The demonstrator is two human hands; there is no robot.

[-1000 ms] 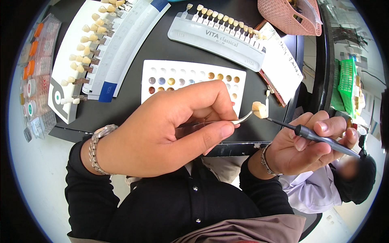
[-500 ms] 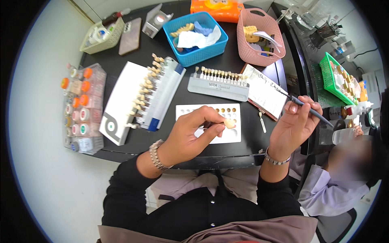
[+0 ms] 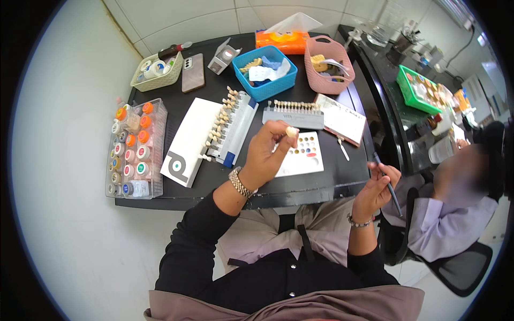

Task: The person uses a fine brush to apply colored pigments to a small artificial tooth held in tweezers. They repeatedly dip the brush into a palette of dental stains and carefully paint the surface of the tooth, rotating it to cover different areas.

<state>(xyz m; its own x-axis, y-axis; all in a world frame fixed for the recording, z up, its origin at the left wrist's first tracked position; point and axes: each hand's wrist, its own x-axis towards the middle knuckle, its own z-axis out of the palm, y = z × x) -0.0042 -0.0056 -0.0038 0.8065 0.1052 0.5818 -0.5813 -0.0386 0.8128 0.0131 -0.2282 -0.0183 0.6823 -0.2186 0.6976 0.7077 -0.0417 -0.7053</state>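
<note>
Pinched between the thumb and fingers of my left hand (image 3: 266, 152) is a small cream-coloured dental crown (image 3: 291, 132), held above a white mixing palette (image 3: 294, 170) with round coloured wells. My right hand (image 3: 377, 191) grips a slim blue-grey brush (image 3: 395, 201) beyond the table's right front edge, apart from the crown. The brush stands steeply, and its fine tip is too small to make out. Behind the palette lies a grey shade guide (image 3: 289, 120) with a row of tooth tabs. One loose shade tab (image 3: 344, 150) rests right of the palette.
Left stand a larger shade guide (image 3: 235, 134), a white box (image 3: 187, 144) and a clear case of jars (image 3: 160, 176). Blue (image 3: 292, 83) and pink baskets (image 3: 316, 85), a phone (image 3: 193, 75) and a notepad (image 3: 345, 120) sit farther back. A person (image 3: 450, 224) sits at right.
The view has shifted, showing more of the back wall. My left hand has turned the crown upward. My right hand has dropped away, and the brush has swung from slanting left to steeper.
</note>
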